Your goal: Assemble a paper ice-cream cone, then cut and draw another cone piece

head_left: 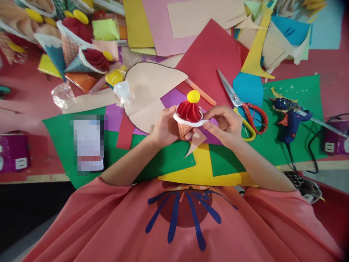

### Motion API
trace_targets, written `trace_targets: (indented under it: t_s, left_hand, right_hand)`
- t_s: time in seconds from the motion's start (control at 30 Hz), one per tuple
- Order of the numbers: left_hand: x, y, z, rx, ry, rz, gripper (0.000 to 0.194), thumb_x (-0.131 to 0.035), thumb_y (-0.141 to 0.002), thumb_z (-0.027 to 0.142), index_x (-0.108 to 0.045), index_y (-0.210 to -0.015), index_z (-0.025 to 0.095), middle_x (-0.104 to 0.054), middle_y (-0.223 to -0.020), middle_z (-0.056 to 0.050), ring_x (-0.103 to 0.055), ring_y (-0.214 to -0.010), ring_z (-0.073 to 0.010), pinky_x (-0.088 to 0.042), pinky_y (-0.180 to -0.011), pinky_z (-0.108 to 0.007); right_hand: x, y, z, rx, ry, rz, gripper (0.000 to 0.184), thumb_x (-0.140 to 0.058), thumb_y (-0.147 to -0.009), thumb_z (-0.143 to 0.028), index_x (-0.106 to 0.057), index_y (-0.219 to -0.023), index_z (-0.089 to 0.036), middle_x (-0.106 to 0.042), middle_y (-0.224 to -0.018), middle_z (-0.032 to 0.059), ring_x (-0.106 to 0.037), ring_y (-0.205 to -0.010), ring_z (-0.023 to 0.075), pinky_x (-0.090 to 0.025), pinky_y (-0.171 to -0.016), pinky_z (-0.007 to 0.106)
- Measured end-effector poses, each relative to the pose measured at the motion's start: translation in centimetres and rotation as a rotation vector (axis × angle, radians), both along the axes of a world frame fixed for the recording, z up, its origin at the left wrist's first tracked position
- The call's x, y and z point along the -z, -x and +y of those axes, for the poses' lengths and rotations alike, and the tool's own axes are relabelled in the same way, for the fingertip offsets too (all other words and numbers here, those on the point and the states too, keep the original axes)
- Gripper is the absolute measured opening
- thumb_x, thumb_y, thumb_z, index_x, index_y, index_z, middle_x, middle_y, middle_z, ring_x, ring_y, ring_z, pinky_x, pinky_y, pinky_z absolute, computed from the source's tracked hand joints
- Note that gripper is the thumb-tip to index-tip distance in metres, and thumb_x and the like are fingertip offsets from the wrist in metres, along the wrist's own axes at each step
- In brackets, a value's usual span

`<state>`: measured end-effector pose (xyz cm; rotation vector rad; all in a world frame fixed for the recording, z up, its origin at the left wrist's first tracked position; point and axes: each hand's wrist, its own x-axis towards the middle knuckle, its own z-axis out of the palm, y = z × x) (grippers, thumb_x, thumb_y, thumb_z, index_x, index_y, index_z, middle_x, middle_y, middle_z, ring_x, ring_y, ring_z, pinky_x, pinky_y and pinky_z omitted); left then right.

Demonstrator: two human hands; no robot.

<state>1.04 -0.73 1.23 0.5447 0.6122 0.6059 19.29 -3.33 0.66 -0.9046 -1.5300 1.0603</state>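
Note:
A small craft ice cream cone (188, 113) stands upright between my hands, with red pleated swirl, a yellow ball on top and an orange checked cone below. My left hand (167, 127) is wrapped round the checked cone from the left and beneath. Along the cone's rim runs a white clay-like strip (188, 123), whose right end sticks out past the edge. My right hand (224, 123) pinches that end between thumb and fingertips. Just right of my right hand lie scissors (242, 107) with red and yellow handles.
Finished craft cones (79, 47) crowd the upper left. A phone (89, 145) lies at left, a blue glue gun (290, 122) with its cord at right. Coloured sheets, including a red one (209, 51), and a beige rounded cut-out (152, 91) cover the table.

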Motion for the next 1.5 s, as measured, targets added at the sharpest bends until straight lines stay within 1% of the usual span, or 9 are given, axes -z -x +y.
trace_targets:
  t_s: [0.33, 0.43, 0.57, 0.77, 1.03, 1.17, 1.27, 1.37, 1.5]
  left_hand:
    - [0.0, 0.0, -0.1, -0.022, -0.043, 0.001, 0.057, -0.050, -0.076, 0.067, -0.063, -0.092, 0.014, -0.063, -0.056, -0.003, -0.054, -0.040, -0.0127, -0.034, -0.038, -0.022]
    - [-0.1, -0.2, -0.1, -0.062, -0.013, -0.007, 0.054, -0.051, -0.078, 0.063, -0.063, -0.094, 0.013, -0.064, -0.060, -0.003, -0.059, -0.048, -0.0146, -0.041, -0.044, -0.023]
    - [-0.2, -0.3, 0.0, -0.094, 0.116, -0.059, 0.054, -0.043, -0.084, 0.062, -0.063, -0.096, 0.013, -0.064, -0.066, -0.004, -0.061, -0.056, -0.0155, -0.047, -0.054, -0.026]
    - [0.6, -0.1, 0.0, -0.071, 0.356, -0.210, 0.042, -0.044, -0.089, 0.049, -0.062, -0.099, 0.013, -0.057, -0.064, -0.001, -0.050, -0.047, -0.0093, -0.041, -0.049, -0.022]
    - [0.2, -0.7, -0.6, -0.062, 0.528, -0.199, 0.039, -0.031, -0.095, 0.033, -0.060, -0.081, 0.012, -0.050, -0.055, -0.001, -0.045, -0.041, -0.0083, -0.040, -0.045, -0.020]
    - [0.4, -0.9, -0.6, -0.012, 0.553, -0.189, 0.048, -0.026, -0.096, 0.035, -0.061, -0.074, 0.011, -0.056, -0.057, -0.005, -0.048, -0.042, -0.0095, -0.043, -0.046, -0.022]
    - [0.4, -1.2, -0.6, -0.065, 0.556, -0.120, 0.051, -0.024, -0.097, 0.036, -0.061, -0.071, 0.011, -0.061, -0.061, -0.007, -0.055, -0.047, -0.0115, -0.048, -0.052, -0.024]
    - [0.2, -1.5, -0.7, -0.134, 0.484, -0.101, 0.049, -0.024, -0.099, 0.033, -0.064, -0.078, 0.012, -0.065, -0.067, -0.006, -0.062, -0.056, -0.0133, -0.053, -0.061, -0.025]
    - [-0.1, -1.6, -0.7, -0.172, 0.358, -0.089, 0.047, -0.025, -0.100, 0.036, -0.065, -0.087, 0.013, -0.068, -0.075, -0.005, -0.067, -0.071, -0.0143, -0.054, -0.070, -0.025]
  right_hand:
    - [-0.3, 0.1, 0.1, 0.009, 0.004, -0.005, 0.008, -0.066, -0.084, -0.026, -0.065, -0.090, -0.021, -0.067, -0.083, 0.0000, -0.066, -0.076, 0.0108, -0.057, -0.068, 0.025]
    - [-0.3, 0.2, 0.2, 0.049, 0.002, 0.015, 0.008, -0.068, -0.082, -0.024, -0.063, -0.089, -0.022, -0.065, -0.082, -0.0015, -0.065, -0.072, 0.0091, -0.056, -0.066, 0.023]
    - [-0.2, 0.2, 0.1, 0.027, 0.022, 0.054, 0.014, -0.065, -0.085, -0.027, -0.060, -0.098, -0.025, -0.064, -0.086, -0.0022, -0.064, -0.073, 0.0093, -0.058, -0.071, 0.027]
    - [-0.2, 0.3, 0.2, 0.093, -0.077, -0.044, 0.032, -0.066, -0.082, -0.021, -0.059, -0.111, -0.031, -0.061, -0.093, -0.0011, -0.062, -0.083, 0.0137, -0.057, -0.075, 0.032]
    - [-0.7, 0.3, 0.4, 0.129, -0.151, -0.303, 0.022, -0.062, -0.085, -0.024, -0.063, -0.104, -0.035, -0.061, -0.101, 0.0025, -0.063, -0.092, 0.0197, -0.057, -0.081, 0.040]
    - [-0.7, 0.3, 0.5, 0.125, -0.211, -0.387, 0.019, -0.063, -0.084, -0.028, -0.063, -0.102, -0.032, -0.068, -0.103, 0.0022, -0.064, -0.103, 0.0233, -0.052, -0.092, 0.047]
    - [-0.6, 0.4, 0.6, 0.086, -0.213, -0.374, 0.021, -0.066, -0.082, -0.031, -0.063, -0.103, -0.029, -0.070, -0.109, 0.0028, -0.065, -0.106, 0.0240, -0.050, -0.095, 0.047]
    - [-0.4, 0.5, 0.6, 0.064, -0.167, -0.304, 0.023, -0.068, -0.081, -0.029, -0.063, -0.104, -0.027, -0.068, -0.112, 0.0043, -0.063, -0.110, 0.0220, -0.050, -0.095, 0.043]
    - [0.2, 0.4, 0.7, 0.060, -0.086, -0.164, 0.015, -0.069, -0.081, -0.027, -0.064, -0.095, -0.026, -0.067, -0.099, 0.0016, -0.062, -0.101, 0.0186, -0.051, -0.091, 0.039]
